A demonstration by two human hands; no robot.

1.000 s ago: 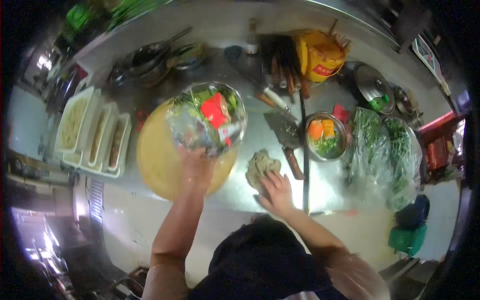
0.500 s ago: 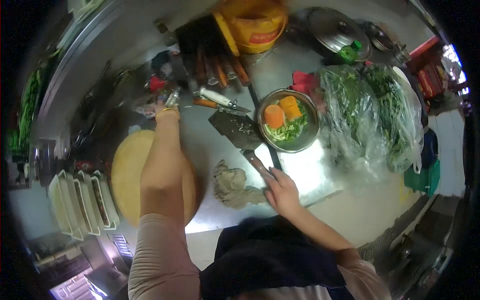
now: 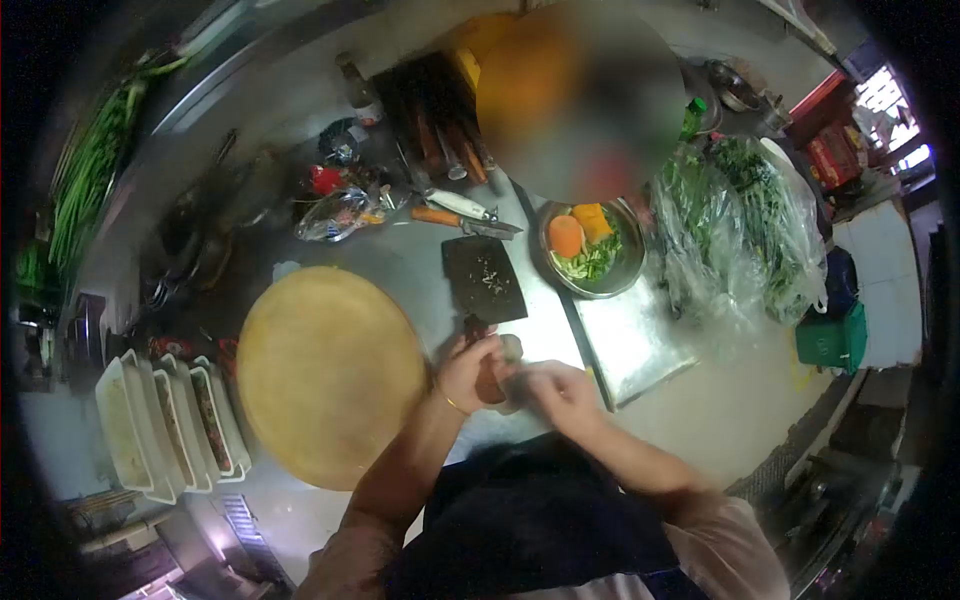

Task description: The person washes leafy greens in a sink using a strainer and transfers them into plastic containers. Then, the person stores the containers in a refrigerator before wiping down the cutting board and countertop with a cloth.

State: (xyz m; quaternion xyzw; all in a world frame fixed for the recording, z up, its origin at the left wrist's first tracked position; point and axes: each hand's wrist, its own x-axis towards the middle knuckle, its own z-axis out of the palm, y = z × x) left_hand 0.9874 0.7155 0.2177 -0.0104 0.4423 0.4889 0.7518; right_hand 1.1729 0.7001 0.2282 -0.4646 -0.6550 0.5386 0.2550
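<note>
My left hand (image 3: 468, 374), with a yellow band at its wrist, is closed on the brown handle of a cleaver (image 3: 484, 280). The dark blade points away from me and has small pale bits on it. Close on the right, my right hand (image 3: 562, 394) is curled and partly blurred, by a greyish cloth (image 3: 512, 350) that lies against the handle. The hands hide much of the cloth. Left of them lies a round wooden board (image 3: 330, 375) with a bare top. Beyond the blade are a white-handled tool (image 3: 458, 204) and an orange-handled knife (image 3: 440, 217).
A metal bowl (image 3: 637, 258) with orange pieces and chopped greens stands to the right, beside bagged leafy greens (image 3: 710, 230). White trays (image 3: 128, 425) stand at the left. Behind are a clear-wrapped bundle (image 3: 335, 215), a bottle (image 3: 358, 88) and dark-bladed tools. A blurred patch hides the back.
My left hand set the wrapped bundle down at the back, let go and came to the cleaver handle. My right hand moved from the cloth to the handle area. The view has shifted.
</note>
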